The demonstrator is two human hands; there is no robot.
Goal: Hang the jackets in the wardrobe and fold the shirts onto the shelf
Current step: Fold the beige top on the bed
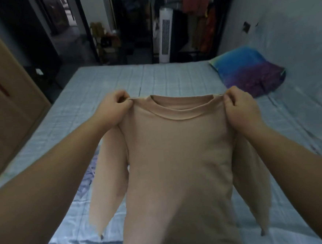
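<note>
Folding barely begun, by the look of it. Beige long-sleeved shirt (178,158) held up by its shoulders over the near end of the bed (153,76), neckline uppermost, both sleeves dangling at its sides, hem out of view below. Left hand (115,108) pinching one shoulder, fingers curled tight on the cloth; right hand (241,106) clamped on the other shoulder likewise. Probably the spreading-out step before laying it flat on the bed. Blue and purple pillow (248,72) at the bed's far right corner. Beyond the bed's far end, hanging clothes (195,3) beside a white tower fan (165,35). Nothing folded in view; folding, shelving and any jackets seemingly all left.
</note>
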